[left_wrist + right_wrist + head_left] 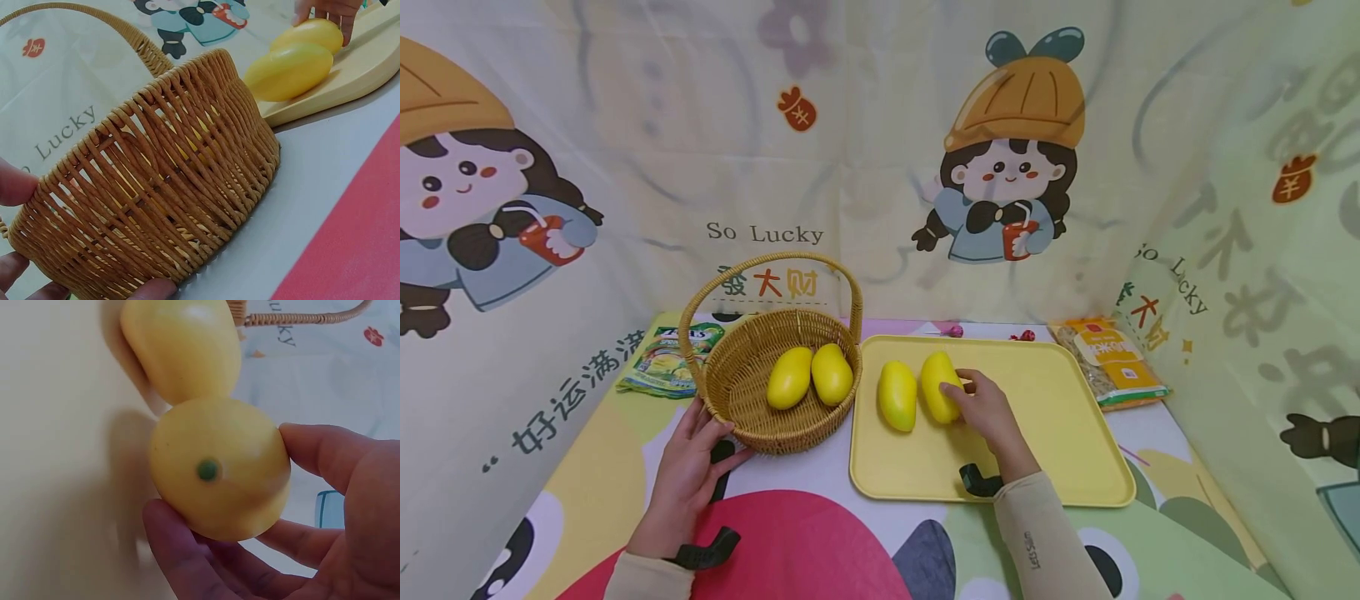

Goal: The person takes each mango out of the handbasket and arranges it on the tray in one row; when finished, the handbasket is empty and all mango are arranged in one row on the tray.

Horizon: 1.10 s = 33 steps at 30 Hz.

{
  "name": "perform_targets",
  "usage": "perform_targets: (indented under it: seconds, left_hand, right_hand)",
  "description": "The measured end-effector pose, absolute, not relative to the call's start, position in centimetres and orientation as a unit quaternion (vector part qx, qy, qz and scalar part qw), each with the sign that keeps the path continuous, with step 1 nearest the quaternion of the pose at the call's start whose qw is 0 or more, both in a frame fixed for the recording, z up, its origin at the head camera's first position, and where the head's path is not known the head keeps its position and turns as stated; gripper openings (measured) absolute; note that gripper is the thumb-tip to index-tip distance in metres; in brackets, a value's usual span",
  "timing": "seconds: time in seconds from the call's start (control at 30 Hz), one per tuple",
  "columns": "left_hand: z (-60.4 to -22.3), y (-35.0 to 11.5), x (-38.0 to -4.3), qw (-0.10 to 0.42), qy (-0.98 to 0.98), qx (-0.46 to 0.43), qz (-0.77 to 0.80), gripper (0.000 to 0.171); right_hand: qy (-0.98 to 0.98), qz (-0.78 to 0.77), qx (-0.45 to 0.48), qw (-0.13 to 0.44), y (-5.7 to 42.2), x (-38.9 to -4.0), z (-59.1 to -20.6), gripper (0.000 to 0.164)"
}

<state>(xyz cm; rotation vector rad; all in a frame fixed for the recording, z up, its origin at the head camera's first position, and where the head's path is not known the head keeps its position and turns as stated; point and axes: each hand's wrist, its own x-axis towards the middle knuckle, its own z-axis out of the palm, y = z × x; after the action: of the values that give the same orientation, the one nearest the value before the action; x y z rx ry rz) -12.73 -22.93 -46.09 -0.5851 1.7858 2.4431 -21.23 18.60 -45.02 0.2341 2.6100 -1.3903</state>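
My right hand (987, 408) grips a yellow mango (939, 387) over the tray, thumb on one side and fingers round the other; the right wrist view shows the mango's end with a green stem spot (207, 469). Just left of it a second mango (897, 396) lies on the yellow tray (1045, 467). My left hand (688, 467) holds the near left side of a woven basket (790, 439). In the left wrist view its thumb (15, 184) lies at the rim, fingers against the lower wall. Two more mangoes (790, 378) (832, 375) sit inside the basket.
The basket's tall handle (767, 260) arches above it. A green snack bag (670, 358) lies behind the basket at left, and an orange-and-clear packet (1112, 362) lies beside the tray's far right corner. A printed cloth wall (880, 167) encloses the back and sides.
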Motion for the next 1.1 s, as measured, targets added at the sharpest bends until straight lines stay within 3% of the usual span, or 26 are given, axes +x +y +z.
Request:
perform_targets:
  seconds: [0.4,1.1]
  left_hand:
    - [-46.16,-22.98,-12.81,0.030,0.582,-0.191,0.790,0.084]
    - [-46.41,-23.08,-12.94,0.031,0.581,-0.191,0.791,0.084]
  right_hand:
    - [0.868,-0.472,0.100,0.119,18.46,-21.07,-45.07,0.064]
    - [0.866,-0.474,0.101,0.122,18.69,-21.13,-45.50,0.067]
